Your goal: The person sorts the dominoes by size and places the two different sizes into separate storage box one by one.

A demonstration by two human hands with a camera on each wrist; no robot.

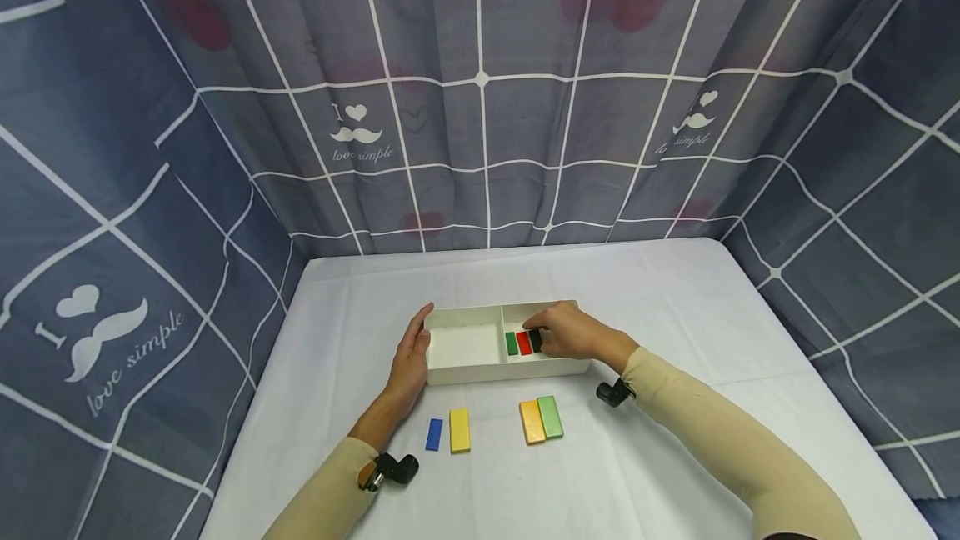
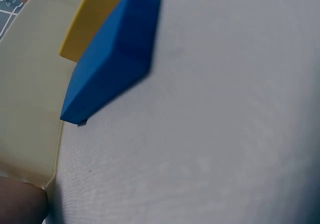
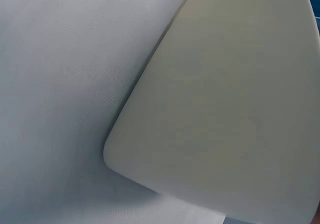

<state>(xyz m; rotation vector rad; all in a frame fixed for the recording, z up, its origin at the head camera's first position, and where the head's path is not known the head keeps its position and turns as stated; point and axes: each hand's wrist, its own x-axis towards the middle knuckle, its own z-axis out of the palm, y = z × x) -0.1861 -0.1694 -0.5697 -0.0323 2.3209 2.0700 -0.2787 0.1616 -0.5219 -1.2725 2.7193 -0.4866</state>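
Note:
A cream two-compartment box [image 1: 465, 373] stands on the table in the head view. My left hand [image 1: 408, 361] rests along its left wall, fingers fairly straight. My right hand [image 1: 573, 332] reaches into the right compartment and pinches a black block [image 1: 535, 341], partly hidden by the fingers. Beside that block lie a red block [image 1: 523, 343] and a green block [image 1: 512, 343]. The left wrist view shows the box's outer wall [image 2: 30, 98] with a fingertip at its lower corner. In the right wrist view, the box wall [image 3: 215, 103] fills much of the frame.
In front of the box lie a blue block [image 1: 434, 434], a yellow block [image 1: 460, 430], an orange block [image 1: 532, 422] and a light green block [image 1: 550, 417], the last two side by side. A white cloth [image 1: 637, 473] covers the table. Dark checked curtains [image 1: 480, 123] surround it.

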